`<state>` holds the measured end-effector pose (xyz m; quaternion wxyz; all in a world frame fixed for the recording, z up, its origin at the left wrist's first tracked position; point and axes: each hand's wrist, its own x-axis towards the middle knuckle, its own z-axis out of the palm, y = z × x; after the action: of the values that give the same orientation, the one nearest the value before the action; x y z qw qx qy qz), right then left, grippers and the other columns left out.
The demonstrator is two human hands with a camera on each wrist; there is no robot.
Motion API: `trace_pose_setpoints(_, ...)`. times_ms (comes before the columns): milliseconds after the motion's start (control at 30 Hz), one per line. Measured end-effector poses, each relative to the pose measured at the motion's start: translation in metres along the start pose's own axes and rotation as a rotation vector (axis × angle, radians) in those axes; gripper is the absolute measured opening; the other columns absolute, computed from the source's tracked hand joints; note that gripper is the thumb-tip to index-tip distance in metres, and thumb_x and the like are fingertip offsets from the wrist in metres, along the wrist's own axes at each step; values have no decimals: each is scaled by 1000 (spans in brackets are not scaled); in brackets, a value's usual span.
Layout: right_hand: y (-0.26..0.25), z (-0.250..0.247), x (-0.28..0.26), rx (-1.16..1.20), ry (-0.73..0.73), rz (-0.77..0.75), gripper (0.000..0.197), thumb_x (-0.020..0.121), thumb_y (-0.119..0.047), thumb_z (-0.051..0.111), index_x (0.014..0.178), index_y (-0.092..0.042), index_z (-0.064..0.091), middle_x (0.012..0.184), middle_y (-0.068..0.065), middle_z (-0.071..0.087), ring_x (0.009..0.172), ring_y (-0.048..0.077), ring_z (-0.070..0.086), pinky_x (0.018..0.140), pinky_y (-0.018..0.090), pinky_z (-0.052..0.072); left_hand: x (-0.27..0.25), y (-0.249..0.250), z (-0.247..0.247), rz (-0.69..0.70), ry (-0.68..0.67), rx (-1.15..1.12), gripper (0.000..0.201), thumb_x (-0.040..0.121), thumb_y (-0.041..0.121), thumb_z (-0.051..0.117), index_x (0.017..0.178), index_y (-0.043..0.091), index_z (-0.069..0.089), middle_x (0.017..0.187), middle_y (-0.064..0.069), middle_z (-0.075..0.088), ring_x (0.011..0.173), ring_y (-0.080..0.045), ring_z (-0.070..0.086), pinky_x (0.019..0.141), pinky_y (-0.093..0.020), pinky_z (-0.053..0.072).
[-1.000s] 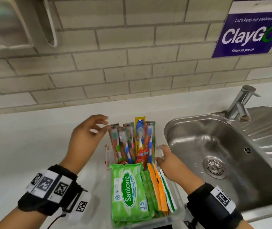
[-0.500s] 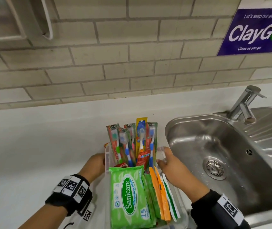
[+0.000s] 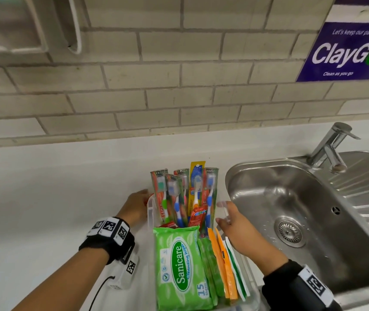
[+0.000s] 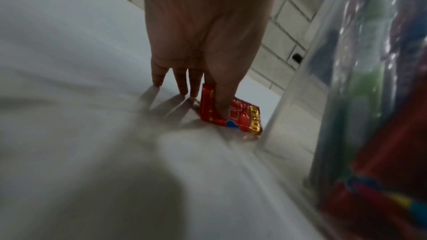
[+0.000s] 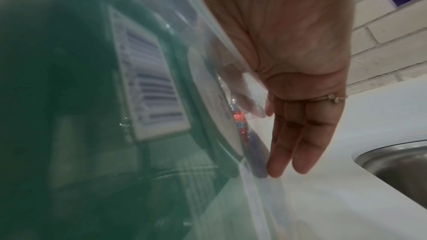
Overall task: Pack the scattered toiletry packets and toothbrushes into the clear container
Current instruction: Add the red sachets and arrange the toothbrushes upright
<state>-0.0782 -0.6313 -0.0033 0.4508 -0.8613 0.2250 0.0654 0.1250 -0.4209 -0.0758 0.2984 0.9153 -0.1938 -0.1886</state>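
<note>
A clear container (image 3: 151, 212) on the desk (image 3: 44, 198) is packed with wipes (image 3: 179, 265) and toothbrushes (image 3: 198, 189). Its side is pressed by the right hand (image 5: 298, 72), fingers straight. A red packet (image 4: 233, 114) beside it is pinched by the left hand (image 4: 203, 34).

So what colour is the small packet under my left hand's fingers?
Red small foil packet, with gold and blue marks; left wrist view shows it best.

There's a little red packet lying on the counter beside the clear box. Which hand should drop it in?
Probably the left hand: its thumb and fingers already pinch the red packet on the counter, just outside the clear container. The right hand lies open against the container's far wall, steadying it.
</note>
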Motion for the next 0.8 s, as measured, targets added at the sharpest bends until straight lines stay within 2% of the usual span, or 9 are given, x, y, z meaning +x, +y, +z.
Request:
trace_pose_setpoints(100,-1,0,-1,-3,13,4,33,97,-24,41,129,-26,34,92,19,67,80,30,67,72,35,53,-2,11,5,-96,29,29,20,84,34,56,80,17,64,95,-1,65,94,-28,62,91,-38,48)
trace_pose_setpoints(200,-2,0,-2,-5,21,7,33,96,-25,41,129,-26,35,94,22,67,83,34,67,77,41,54,-6,15,1,-95,16,127,31,86,32,52,58,19,54,88,-9,69,89,-33,64,83,-36,50)
trace_pose_setpoints(267,-4,-2,-5,6,24,3,35,96,-34,41,129,-26,36,95,16,67,80,29,67,77,39,53,-12,17,-7,-66,64,115,27,86,28,56,62,16,61,89,-11,70,86,-32,64,73,-30,46)
trace_pose_setpoints(367,-4,-11,-12,-77,68,-28,45,93,-50,36,133,-28,35,116,1,60,87,13,59,75,27,44,-36,22,-32,-20,309,-8,20,80,21,67,69,5,70,81,-14,68,76,-28,61,59,-28,36)
trace_pose_setpoints(433,-5,-22,-16,-189,181,-103,43,93,-46,41,132,-29,39,123,-5,57,96,11,59,78,23,40,-60,30,-52,39,519,-106,14,79,17,70,79,3,71,84,-6,64,75,-20,55,59,-15,36)
trace_pose_setpoints(533,-24,-43,-22,-208,350,-292,28,91,-33,53,118,-27,56,110,-11,62,99,12,62,77,23,45,-102,59,-75,161,678,-316,13,74,8,74,86,7,71,92,3,60,75,-4,56,64,2,39)
trace_pose_setpoints(600,-50,-56,-31,-100,367,-427,17,90,-25,56,104,-31,61,96,-19,65,85,11,65,73,26,53,-128,83,-80,267,603,-438,12,70,11,76,80,16,71,91,8,62,78,5,59,68,2,40)
trace_pose_setpoints(667,-79,-64,-42,68,275,-543,19,89,-21,56,94,-39,59,87,-25,66,74,7,65,64,17,52,-146,103,-77,369,461,-523,16,64,20,79,79,17,75,88,8,65,82,2,59,70,-2,43)
trace_pose_setpoints(800,-114,-64,-48,407,42,-619,21,85,-17,59,101,-31,58,96,-8,68,68,2,66,55,13,51,-155,133,-58,525,253,-567,23,57,36,77,75,23,76,95,8,63,84,-1,61,71,-7,46)
